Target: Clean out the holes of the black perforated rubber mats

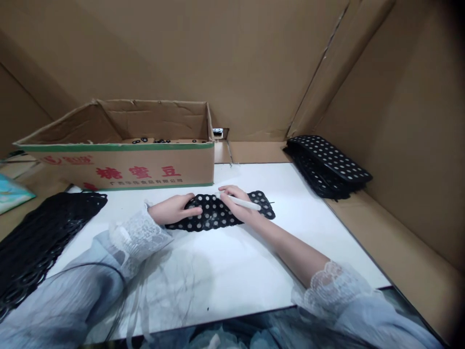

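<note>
A black rubbery-looking sheet with rows of pale round dots or holes lies flat on the white tabletop in front of me. My left hand grips its left end, thumb on top and the other fingers mostly hidden at the far edge. Over the sheet's right half, my right hand is closed around a white pen-like tool. The tool slants, its thin end pointing left toward the dots; whether that tip touches the sheet cannot be made out.
An open cardboard box with small black rings inside stands behind my left hand. A stack of dotted black sheets lies at the right. Black pieces with looped edges are piled at the left, near a turquoise packet. Cardboard walls enclose the table.
</note>
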A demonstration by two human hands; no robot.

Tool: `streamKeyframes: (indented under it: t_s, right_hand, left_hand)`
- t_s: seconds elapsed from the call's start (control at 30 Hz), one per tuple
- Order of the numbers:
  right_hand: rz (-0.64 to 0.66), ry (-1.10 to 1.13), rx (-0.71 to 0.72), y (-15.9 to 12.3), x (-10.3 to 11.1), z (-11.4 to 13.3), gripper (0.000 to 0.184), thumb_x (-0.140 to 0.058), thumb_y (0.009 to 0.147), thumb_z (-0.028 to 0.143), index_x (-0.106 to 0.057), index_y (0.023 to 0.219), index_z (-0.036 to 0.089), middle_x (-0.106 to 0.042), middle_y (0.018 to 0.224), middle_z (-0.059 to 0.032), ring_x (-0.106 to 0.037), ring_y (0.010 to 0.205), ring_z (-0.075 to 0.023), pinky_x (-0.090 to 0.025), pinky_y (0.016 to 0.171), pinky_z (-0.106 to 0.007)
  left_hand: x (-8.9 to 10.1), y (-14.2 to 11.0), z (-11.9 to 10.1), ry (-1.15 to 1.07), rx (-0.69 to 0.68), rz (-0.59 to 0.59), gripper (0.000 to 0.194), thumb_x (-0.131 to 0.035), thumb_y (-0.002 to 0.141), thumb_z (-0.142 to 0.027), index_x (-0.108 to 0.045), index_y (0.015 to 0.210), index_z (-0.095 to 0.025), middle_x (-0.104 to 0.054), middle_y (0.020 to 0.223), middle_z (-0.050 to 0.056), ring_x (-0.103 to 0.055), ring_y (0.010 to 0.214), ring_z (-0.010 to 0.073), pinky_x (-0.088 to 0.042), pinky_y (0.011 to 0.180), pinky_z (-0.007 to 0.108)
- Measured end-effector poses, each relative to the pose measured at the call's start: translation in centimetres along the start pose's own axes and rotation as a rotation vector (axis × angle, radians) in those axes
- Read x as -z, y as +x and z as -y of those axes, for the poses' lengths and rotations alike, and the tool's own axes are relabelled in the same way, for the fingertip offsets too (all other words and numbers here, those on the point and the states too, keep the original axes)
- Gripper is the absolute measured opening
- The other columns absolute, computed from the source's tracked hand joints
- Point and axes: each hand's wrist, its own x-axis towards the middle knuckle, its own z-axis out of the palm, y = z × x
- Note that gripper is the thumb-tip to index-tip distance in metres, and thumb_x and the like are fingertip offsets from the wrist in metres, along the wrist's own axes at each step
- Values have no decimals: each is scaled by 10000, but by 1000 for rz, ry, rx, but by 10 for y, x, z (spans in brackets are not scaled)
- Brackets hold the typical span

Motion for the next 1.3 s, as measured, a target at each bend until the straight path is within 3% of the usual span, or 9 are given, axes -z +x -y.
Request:
streamKeyframes:
  t_s: [0.1, 0.23, 0.37, 0.53, 0.93, 1.13, 1.3]
  right_hand:
    - [96, 11, -129, 4, -1, -8, 268, -345, 837, 348, -541, 779, 175, -582, 849, -28, -521, 832, -142, -380, 758, -287]
    - [114, -60, -51, 0, -2, -4, 206, -384, 817, 292, -490, 685, 173, -542, 766, -17, -492, 776, -136, -371, 736, -281]
    - [154, -123, 44, -6, -1, 3, 148, -427, 793, 264, -481, 683, 181, -491, 756, -13, -469, 781, -135, -360, 753, -285]
    - [128, -88, 48, -10, -4, 1, 98, -456, 768, 256, -447, 702, 184, -456, 777, -11, -464, 738, -122, -379, 698, -264]
    - [13, 74, 20, -9, -6, 5, 119, -545, 721, 271, -497, 668, 176, -482, 795, -21, -494, 758, -119, -404, 733, -268]
    - [-54, 109, -68, -9, -7, 2, 245, -558, 714, 328, -459, 552, 172, -490, 779, -18, -512, 746, -119, -405, 743, -273]
    - [-69, 149, -64, -11, -8, 5, 223, -512, 746, 315, -460, 581, 175, -518, 772, -21, -520, 746, -125, -406, 731, -276]
  left_hand:
    - [-6, 4, 4, 147, 19, -158, 349, -270, 824, -413, -482, 899, -147, -570, 857, 92, -509, 823, 231, -357, 769, 351]
    - [-12, 6, 6, 224, -68, -263, 215, -368, 778, -289, -494, 890, -155, -557, 899, 87, -472, 910, 243, -313, 852, 385]
    - [-15, 5, 1, 9, -131, -237, 250, -314, 730, -144, -464, 928, -167, -548, 891, 53, -503, 850, 189, -383, 780, 301]
    - [-20, 7, -5, -119, -83, -252, 344, -291, 650, -80, -472, 924, -179, -557, 892, 23, -512, 874, 169, -378, 812, 286]
    - [-23, 12, -2, -197, -82, -142, 299, -298, 639, -122, -511, 842, -174, -561, 836, 20, -497, 831, 175, -369, 803, 287]
    - [-23, 14, 2, -451, -108, -109, 241, -299, 630, -147, -482, 786, -157, -520, 797, 8, -475, 831, 163, -354, 828, 268]
    - [-21, 14, 2, -549, -110, -87, 201, -326, 670, -178, -490, 784, -152, -508, 788, -1, -464, 832, 161, -337, 827, 257]
